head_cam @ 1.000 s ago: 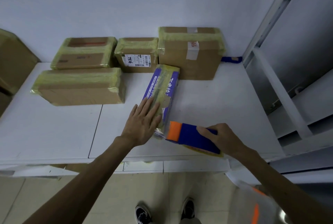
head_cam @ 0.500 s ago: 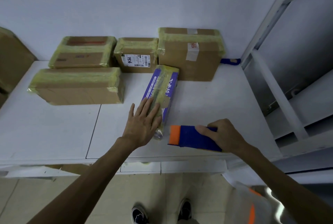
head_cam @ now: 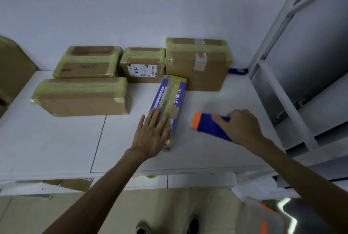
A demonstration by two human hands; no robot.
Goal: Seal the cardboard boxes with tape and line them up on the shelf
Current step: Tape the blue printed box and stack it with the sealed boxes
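Note:
A long purple and white box [head_cam: 172, 96] with a yellowish tape strip along its top lies on the white shelf [head_cam: 56, 139]. My left hand [head_cam: 152, 134] rests flat on its near end with straight fingers. To the right, my right hand [head_cam: 239, 126] grips a blue tape dispenser with an orange end [head_cam: 207, 125], held apart from the box just above the shelf. Several taped cardboard boxes stand behind: a wide one [head_cam: 82, 96], a flat one [head_cam: 88, 61], a small labelled one [head_cam: 144, 64] and a tall one [head_cam: 197, 62].
A white wall closes the back of the shelf. A grey metal shelf frame [head_cam: 278, 87] rises at the right. A brown box [head_cam: 13, 68] sits at the far left edge. A blue object [head_cam: 238, 71] lies behind the tall box.
My right hand has carried the tape dispenser away from the purple box's near end, rightward and farther onto the shelf. My left hand stays on the box.

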